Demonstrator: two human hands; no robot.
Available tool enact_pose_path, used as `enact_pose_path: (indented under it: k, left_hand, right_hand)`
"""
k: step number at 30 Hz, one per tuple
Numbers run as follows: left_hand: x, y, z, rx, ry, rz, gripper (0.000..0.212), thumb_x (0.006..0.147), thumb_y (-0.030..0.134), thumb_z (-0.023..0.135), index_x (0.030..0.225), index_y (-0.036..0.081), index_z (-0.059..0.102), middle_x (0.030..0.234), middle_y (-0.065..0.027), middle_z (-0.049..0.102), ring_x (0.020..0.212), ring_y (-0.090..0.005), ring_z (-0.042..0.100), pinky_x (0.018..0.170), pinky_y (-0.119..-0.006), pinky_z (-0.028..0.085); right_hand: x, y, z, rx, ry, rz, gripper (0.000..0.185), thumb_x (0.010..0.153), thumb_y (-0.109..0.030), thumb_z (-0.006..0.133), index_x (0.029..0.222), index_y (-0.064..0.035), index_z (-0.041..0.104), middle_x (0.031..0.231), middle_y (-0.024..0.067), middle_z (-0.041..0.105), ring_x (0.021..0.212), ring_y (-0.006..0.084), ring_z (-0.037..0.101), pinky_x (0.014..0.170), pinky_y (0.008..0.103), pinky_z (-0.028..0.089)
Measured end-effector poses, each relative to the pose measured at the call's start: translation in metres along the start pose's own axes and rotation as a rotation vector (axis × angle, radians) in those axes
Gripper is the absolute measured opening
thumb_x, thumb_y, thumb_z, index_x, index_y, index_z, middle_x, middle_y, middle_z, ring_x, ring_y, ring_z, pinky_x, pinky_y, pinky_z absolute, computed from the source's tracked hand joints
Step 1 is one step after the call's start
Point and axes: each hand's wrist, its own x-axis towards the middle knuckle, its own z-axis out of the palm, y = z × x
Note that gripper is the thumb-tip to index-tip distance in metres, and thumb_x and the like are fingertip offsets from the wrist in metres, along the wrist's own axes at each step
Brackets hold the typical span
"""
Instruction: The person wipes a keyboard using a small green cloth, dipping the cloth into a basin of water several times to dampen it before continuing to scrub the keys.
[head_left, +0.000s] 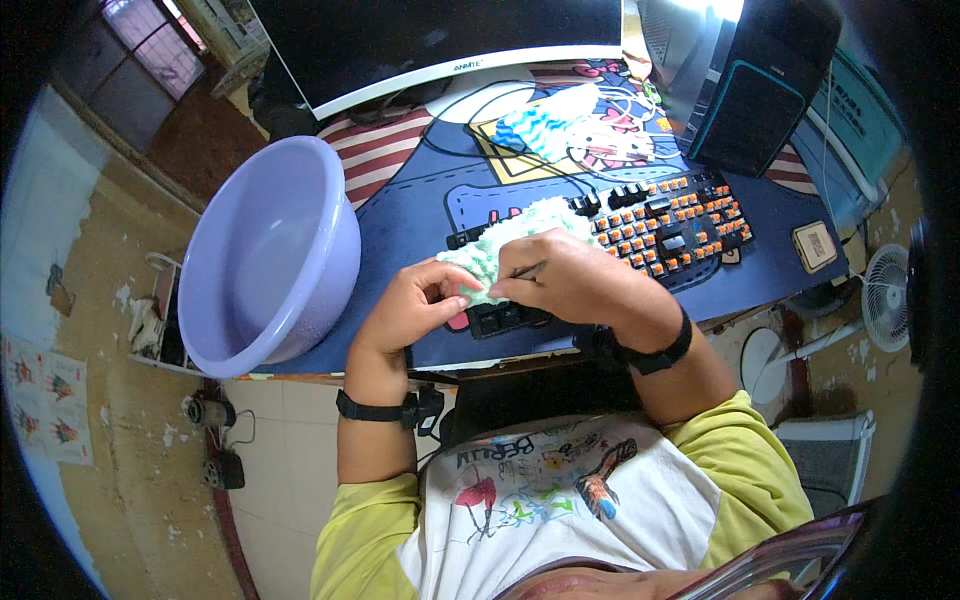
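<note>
A pale green fluffy cloth (517, 225) lies over the left part of a black mechanical keyboard (664, 225). My left hand (416, 304) pinches the cloth's near left edge between thumb and fingers. Close beside it, my right hand (555, 274) grips the cloth with curled fingers; a small dark shape shows among those fingers, too unclear to name. Most keycaps are off the visible right part of the keyboard, baring orange switches. A few black keycaps remain along the top row and on the right. At the keyboard's near left corner, more black keys (502, 319) show below the cloth.
A purple plastic basin (270, 255) stands on the desk's left. Behind the keyboard lie a blue-and-white wavy cloth (547, 124) and white cables (615, 142). A monitor (450, 45) and a black computer tower (757, 97) stand at the back. A small square device (814, 247) sits at the right edge.
</note>
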Motion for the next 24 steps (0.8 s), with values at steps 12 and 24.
enact_pose_path:
  k: [12, 24]
  left_hand:
    - [-0.001, 0.006, 0.001, -0.013, -0.023, 0.005, 0.021, 0.082, -0.006, 0.062, 0.1, 0.001, 0.07, 0.076, 0.0023, 0.054, 0.067, -0.0056, 0.055, 0.062, -0.021, 0.049]
    - [0.001, 0.001, 0.0, 0.027, -0.008, 0.006, 0.019, 0.083, -0.004, 0.064, 0.1, 0.001, 0.071, 0.074, 0.0029, 0.056, 0.066, -0.0047, 0.056, 0.059, -0.02, 0.045]
  right_hand:
    - [-0.007, 0.009, -0.022, 0.114, -0.106, 0.014, 0.016, 0.08, -0.011, 0.077, 0.091, -0.0009, 0.073, 0.085, 0.013, 0.07, 0.076, 0.0238, 0.067, 0.07, 0.0335, 0.052]
    - [0.007, 0.006, 0.012, 0.088, -0.042, -0.033, 0.012, 0.083, -0.011, 0.071, 0.087, -0.0003, 0.071, 0.076, 0.0151, 0.068, 0.067, 0.0282, 0.064, 0.064, 0.0337, 0.051]
